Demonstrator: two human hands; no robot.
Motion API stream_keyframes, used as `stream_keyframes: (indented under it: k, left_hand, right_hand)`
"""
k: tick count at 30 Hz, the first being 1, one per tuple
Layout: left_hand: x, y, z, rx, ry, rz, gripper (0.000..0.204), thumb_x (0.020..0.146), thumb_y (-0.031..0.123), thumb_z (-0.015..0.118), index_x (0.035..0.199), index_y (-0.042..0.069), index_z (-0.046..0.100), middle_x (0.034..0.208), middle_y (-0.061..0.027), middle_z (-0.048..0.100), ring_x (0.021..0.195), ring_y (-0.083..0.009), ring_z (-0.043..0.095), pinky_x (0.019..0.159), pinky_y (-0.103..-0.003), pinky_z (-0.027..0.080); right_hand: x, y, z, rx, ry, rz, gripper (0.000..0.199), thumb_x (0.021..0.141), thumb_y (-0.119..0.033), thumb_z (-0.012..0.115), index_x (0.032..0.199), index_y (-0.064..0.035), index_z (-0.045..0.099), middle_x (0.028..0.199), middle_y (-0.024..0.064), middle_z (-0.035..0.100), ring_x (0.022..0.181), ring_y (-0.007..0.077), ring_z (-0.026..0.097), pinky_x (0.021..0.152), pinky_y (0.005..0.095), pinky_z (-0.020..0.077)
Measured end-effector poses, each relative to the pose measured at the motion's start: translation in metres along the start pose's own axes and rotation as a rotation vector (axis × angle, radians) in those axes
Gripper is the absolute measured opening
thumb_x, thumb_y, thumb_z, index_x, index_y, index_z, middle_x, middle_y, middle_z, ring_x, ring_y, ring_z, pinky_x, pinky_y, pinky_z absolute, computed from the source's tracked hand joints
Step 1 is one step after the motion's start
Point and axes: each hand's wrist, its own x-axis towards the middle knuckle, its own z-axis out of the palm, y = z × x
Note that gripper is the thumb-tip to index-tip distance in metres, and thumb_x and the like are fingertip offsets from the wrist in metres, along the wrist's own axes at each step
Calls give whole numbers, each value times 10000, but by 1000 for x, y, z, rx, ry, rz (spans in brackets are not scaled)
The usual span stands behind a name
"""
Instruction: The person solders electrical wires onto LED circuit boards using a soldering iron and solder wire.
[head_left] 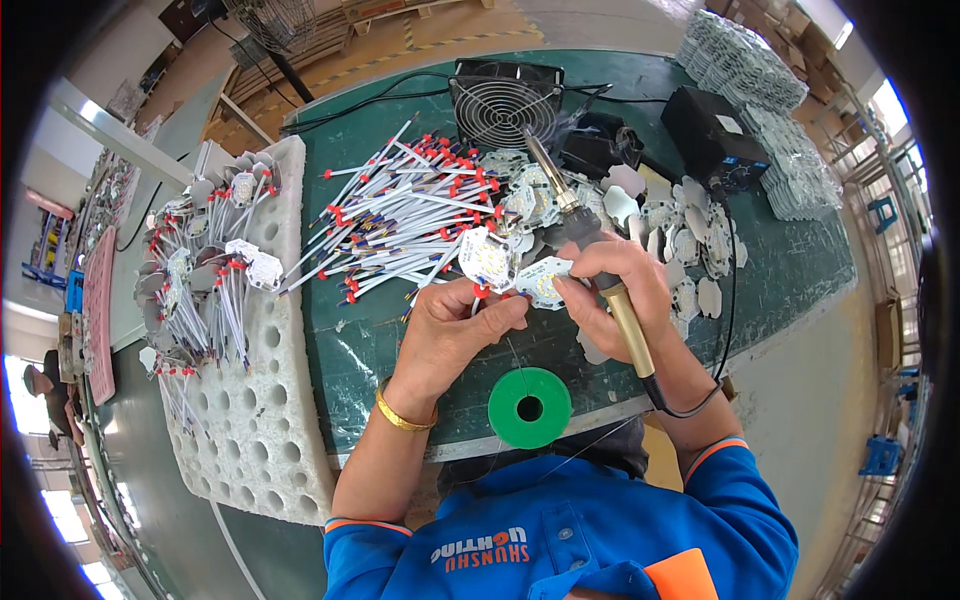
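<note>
My left hand [450, 335] is closed, thumb against fingers, on a white LED board [487, 258] with a red connector at its lower edge. In my right hand [630, 290] is a soldering iron [628, 325], tip pointing up and away. The thumb and fingertip of that same hand also pinch a second LED board [543, 283], close beside the first. Just below my hands lies a green spool of solder wire [505, 415], a thin strand rising from it toward my left fingers. Whether the strand is gripped cannot be made out.
A heap of white wires with red connectors [400, 215] covers the middle left. Loose metal boards [690, 225] pile up at right. Behind stand a fan [507, 105] and a black soldering station [715, 138]. A perforated white foam tray [255, 430] holds wired boards at left.
</note>
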Motion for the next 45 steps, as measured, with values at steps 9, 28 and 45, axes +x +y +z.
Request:
stream_keyframes:
  k: [9,28,45]
  left_hand:
    - [0,-4,1,52,26,48,80,774,84,692,765,18,649,679,0,622,608,-23,518,534,-175,395]
    - [1,-2,-1,137,21,-16,143,742,74,701,652,58,590,574,80,499,532,8,390,462,-175,292]
    - [-34,13,6,-219,247,-114,118,767,41,616,653,47,587,574,11,499,497,-50,390,445,-203,257]
  right_hand:
    - [3,3,1,32,1,-86,313,637,93,651,870,-51,499,684,57,558,525,234,533,454,306,410]
    - [6,-2,2,43,-53,-105,320,643,90,645,881,-65,497,713,51,554,520,236,508,438,318,399]
    - [-19,-34,-31,151,3,-95,451,832,-474,537,868,-25,555,748,115,611,593,250,534,607,381,397]
